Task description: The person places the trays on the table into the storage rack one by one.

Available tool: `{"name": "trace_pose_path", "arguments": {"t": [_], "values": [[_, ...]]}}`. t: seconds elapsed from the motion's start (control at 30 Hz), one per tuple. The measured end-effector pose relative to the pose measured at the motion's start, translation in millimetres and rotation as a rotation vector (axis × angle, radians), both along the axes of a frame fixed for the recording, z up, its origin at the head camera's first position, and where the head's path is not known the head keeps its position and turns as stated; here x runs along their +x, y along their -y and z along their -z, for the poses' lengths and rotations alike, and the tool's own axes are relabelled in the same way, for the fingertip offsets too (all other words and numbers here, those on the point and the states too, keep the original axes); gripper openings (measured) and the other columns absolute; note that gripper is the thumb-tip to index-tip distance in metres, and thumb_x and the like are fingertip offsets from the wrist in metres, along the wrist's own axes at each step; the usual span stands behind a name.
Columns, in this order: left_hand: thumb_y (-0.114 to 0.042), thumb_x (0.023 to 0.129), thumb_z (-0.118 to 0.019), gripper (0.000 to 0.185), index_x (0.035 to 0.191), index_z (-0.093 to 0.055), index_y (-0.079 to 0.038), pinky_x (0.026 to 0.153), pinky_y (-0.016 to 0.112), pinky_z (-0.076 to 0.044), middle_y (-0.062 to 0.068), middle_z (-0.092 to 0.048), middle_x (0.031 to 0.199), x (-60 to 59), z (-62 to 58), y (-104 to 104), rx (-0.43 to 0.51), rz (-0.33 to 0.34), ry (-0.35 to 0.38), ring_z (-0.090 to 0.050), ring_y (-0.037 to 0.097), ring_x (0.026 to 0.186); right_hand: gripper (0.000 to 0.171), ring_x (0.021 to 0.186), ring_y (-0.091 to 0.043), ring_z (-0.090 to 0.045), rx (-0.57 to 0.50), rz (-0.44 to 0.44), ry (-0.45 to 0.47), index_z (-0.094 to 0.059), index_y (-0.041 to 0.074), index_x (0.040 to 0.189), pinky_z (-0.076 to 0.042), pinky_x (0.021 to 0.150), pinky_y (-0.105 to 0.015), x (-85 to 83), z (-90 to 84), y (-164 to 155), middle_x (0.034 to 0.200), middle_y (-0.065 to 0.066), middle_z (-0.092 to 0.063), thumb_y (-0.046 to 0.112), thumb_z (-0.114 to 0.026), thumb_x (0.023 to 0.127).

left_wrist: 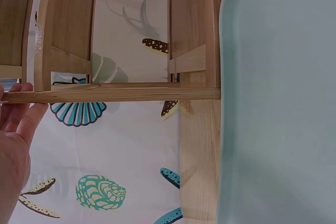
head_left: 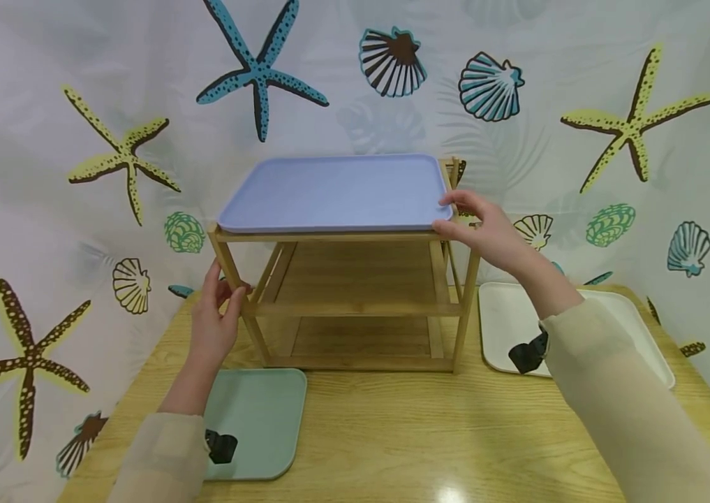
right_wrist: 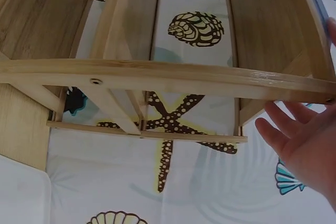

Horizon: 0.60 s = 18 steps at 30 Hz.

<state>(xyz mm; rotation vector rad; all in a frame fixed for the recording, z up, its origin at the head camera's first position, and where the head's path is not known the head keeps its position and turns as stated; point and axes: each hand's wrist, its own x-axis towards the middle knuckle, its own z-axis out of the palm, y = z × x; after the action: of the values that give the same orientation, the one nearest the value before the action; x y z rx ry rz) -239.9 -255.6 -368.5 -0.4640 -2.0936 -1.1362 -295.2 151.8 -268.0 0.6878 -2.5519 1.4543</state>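
Observation:
A three-level wooden rack (head_left: 355,307) stands at the back of a wooden table (head_left: 430,433). A lavender tray (head_left: 336,192) lies flat on its top level. My left hand (head_left: 229,290) grips the rack's front left leg at the height of the middle shelf; the left wrist view shows its fingers (left_wrist: 18,114) against the rack's bar (left_wrist: 115,94). My right hand (head_left: 449,212) is at the tray's front right corner, with nearly straight fingers touching its edge. From the right wrist the palm and spread fingers (right_wrist: 296,137) show beside the rack's rail (right_wrist: 157,74).
A pale green tray (head_left: 260,419) lies on the table in front of the rack's left leg, and a white tray (head_left: 505,321) lies to the rack's right. A curtain printed with starfish and shells (head_left: 78,140) closes in the back and both sides.

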Motion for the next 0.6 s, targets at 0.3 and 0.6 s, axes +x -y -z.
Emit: {"name": "trace_pose_path", "arguments": {"t": [0.3,0.6], "values": [[0.014,0.093,-0.054,0.057,0.145,-0.032,0.006,0.090,0.011,-0.039,0.032,-0.064,0.093,-1.8,2.6,3.3,0.021,0.025,-0.017,-0.057,-0.002,0.091,0.037,0.130,-0.030,-0.040,0.114,0.022,-0.079,-0.054,0.009,0.117,-0.030,0.106,-0.051,3.1,-5.1,0.1,0.129,-0.009,-0.053,0.034,-0.065,0.093],[0.012,0.094,-0.054,0.055,0.144,-0.033,0.007,0.089,0.011,-0.041,0.028,-0.065,0.093,-11.9,12.3,8.0,-0.006,-0.004,-0.021,-0.063,0.037,0.089,0.031,0.123,-0.032,-0.045,0.075,0.046,-0.101,-0.053,0.005,0.113,-0.034,0.102,-0.052,7.0,-3.9,-3.6,0.121,-0.013,-0.054,0.027,-0.063,0.095]]}}
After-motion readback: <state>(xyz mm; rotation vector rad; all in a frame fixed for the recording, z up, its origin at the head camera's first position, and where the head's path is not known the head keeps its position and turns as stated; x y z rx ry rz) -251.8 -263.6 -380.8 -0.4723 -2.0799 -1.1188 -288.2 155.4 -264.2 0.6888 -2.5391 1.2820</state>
